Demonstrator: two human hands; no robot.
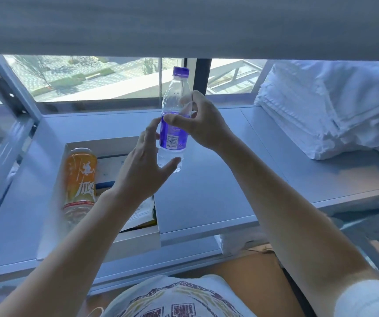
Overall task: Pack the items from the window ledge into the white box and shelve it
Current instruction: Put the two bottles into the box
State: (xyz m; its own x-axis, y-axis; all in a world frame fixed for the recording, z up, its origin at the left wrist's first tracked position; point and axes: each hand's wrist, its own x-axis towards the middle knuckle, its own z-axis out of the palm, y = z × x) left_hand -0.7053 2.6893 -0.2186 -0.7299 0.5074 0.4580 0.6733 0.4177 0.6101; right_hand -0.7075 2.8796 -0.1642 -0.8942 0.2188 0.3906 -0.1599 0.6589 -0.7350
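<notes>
Clear plastic with a purple cap and purple label, the water bottle [173, 124] stands upright in mid-air at the centre of the frame, above the pale ledge [206, 191] and just right of the white box [136, 241]. It looks nearly empty, so it should be light, and its thin walls would likely dent under a hard squeeze; the smooth plastic may slip, so the labelled waist seems the surest place to hold. The right hand [197, 124] has its grip clamped there, thumb across the top of the label and fingers curled round the far side, forearm reaching in from the lower right. The left hand [142, 161] comes up from the lower left with fingers spread and relaxed, thumb under the bottle's base and fingertips near the label; its grip is apart, and whether it touches the bottle cannot be told. In the box at centre left lies an orange-labelled bottle [81, 179] beside some flat packets. Folded white cloth [309, 106] sits at the upper right, beneath the window.
</notes>
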